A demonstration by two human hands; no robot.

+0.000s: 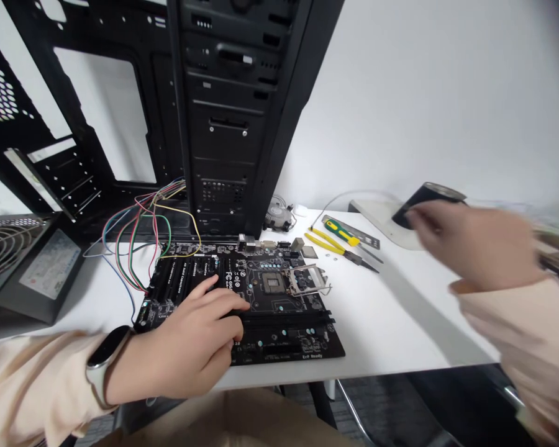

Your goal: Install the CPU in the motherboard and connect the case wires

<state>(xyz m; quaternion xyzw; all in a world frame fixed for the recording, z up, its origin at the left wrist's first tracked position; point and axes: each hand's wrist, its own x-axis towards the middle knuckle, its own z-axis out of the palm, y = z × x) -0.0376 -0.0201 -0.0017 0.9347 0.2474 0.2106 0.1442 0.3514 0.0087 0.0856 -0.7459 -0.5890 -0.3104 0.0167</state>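
Note:
A black motherboard (279,335) lies flat on the white table (400,316), and my left hand (186,335) rests on it with the fingers curved over its slots. Its CPU socket (272,283) is uncovered, with the metal retention bracket (305,279) raised beside it. My right hand (470,245) is blurred at the right, high above the table. Its fingers are on a black cylindrical object (426,198) with a metal rim. A white slab (382,218) lies just below that object.
A black PC case (228,124) stands upright behind the motherboard. A power supply (23,267) sits at the left, with coloured wires (140,230) trailing near the board. Yellow-handled pliers (328,243), a yellow-green screwdriver (342,233) and a small CPU cooler (277,216) lie at the back.

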